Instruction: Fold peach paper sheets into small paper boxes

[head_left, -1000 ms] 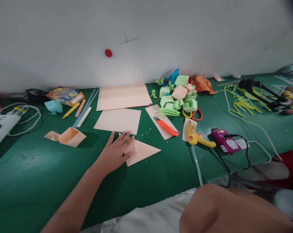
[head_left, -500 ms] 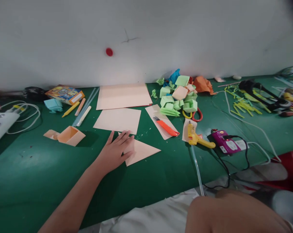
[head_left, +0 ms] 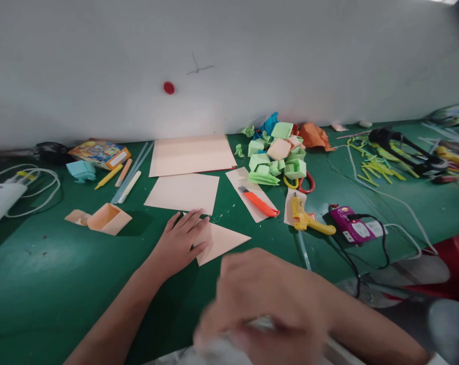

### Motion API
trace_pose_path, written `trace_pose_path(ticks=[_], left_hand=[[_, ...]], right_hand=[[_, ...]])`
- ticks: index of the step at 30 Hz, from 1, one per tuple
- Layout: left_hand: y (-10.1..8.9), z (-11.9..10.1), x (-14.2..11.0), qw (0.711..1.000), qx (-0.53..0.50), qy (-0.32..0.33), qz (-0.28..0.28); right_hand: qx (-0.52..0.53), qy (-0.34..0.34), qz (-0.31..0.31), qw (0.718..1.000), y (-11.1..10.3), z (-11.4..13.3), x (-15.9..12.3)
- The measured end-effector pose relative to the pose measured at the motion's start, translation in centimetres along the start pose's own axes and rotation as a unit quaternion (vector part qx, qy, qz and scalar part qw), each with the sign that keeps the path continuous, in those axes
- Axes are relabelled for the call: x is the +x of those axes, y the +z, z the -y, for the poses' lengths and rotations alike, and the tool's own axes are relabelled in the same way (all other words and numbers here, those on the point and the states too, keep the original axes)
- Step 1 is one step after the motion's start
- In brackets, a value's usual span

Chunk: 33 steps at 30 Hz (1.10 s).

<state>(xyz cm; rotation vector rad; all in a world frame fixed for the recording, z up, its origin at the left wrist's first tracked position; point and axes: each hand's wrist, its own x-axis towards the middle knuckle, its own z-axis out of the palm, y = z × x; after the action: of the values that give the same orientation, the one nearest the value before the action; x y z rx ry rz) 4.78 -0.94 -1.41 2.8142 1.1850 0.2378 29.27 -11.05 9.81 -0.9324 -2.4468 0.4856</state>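
Observation:
My left hand [head_left: 180, 242] lies flat, fingers spread, on the left corner of a peach paper folded into a triangle [head_left: 222, 241] on the green table [head_left: 62, 274]. My right hand [head_left: 263, 299] is close to the camera at the bottom, smeared by motion; its fingers seem curled over something pale, which I cannot make out. A square peach sheet [head_left: 183, 192] lies just beyond the left hand, and a larger peach sheet [head_left: 191, 154] beyond that.
An orange box cutter [head_left: 259, 201], yellow glue gun [head_left: 307, 219], purple device with a black cable [head_left: 351, 228], scissors [head_left: 302, 181] and a heap of green folded papers [head_left: 280, 157] lie to the right. A small peach paper box [head_left: 108, 218] and pens [head_left: 119, 175] are left. A white wall runs behind.
My right hand has swung up and leftward from the bottom right corner into the lower middle, blurred. My left hand has stayed on the triangle. The view shifted slightly.

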Motion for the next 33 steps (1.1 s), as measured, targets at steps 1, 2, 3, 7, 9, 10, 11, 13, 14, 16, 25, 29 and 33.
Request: trace_pose_path(ticks=[1, 2, 3, 7, 9, 10, 11, 13, 14, 16, 25, 29, 33], left_hand=[[-0.2, -0.2, 0.0, 1.000, -0.002, -0.002, -0.002], [-0.3, -0.4, 0.1, 1.000, -0.004, -0.003, -0.003], [-0.4, -0.6, 0.1, 1.000, -0.007, -0.005, -0.004], [-0.5, -1.4, 0.0, 1.000, -0.016, -0.011, -0.009], [-0.5, -1.7, -0.1, 1.000, -0.023, -0.009, -0.008], [-0.5, -1.8, -0.1, 1.000, -0.028, -0.008, -0.007], [-0.5, -1.9, -0.1, 0.999, -0.033, -0.007, -0.005], [-0.5, -1.9, 0.0, 0.999, -0.045, -0.008, -0.003], [-0.6, -1.8, 0.0, 0.999, -0.051, -0.009, -0.002], [-0.9, -1.6, 0.1, 0.998, -0.063, -0.013, -0.002], [-1.8, -0.3, 0.0, 0.991, -0.128, -0.023, -0.024], [-2.3, -0.3, -0.3, 0.971, -0.230, -0.054, -0.035], [-2.7, -0.3, -0.4, 0.933, -0.347, -0.086, -0.036]], right_hand=[[0.003, -0.008, 0.051, 0.999, 0.6, -0.8, 0.7], [-0.016, 0.016, 0.068, 0.997, 1.4, -1.7, 1.1], [-0.056, 0.053, 0.078, 0.994, 2.3, -2.7, 1.3], [-0.111, 0.135, 0.093, 0.980, 5.3, -5.7, -0.3], [-0.103, 0.144, 0.094, 0.980, 5.9, -6.4, -1.3], [-0.100, 0.148, 0.092, 0.980, 6.0, -6.5, -1.7], [-0.098, 0.151, 0.090, 0.979, 6.0, -6.6, -2.0], [-0.099, 0.153, 0.087, 0.979, 5.9, -6.6, -2.3], [-0.101, 0.153, 0.085, 0.979, 5.9, -6.6, -2.5], [-0.108, 0.148, 0.080, 0.980, 6.0, -6.7, -2.6], [-0.106, 0.120, 0.039, 0.986, 6.3, -7.3, -3.6], [-0.076, 0.135, -0.031, 0.987, 6.7, -7.1, -3.6], [-0.024, 0.166, -0.095, 0.981, 7.2, -7.0, -3.6]])
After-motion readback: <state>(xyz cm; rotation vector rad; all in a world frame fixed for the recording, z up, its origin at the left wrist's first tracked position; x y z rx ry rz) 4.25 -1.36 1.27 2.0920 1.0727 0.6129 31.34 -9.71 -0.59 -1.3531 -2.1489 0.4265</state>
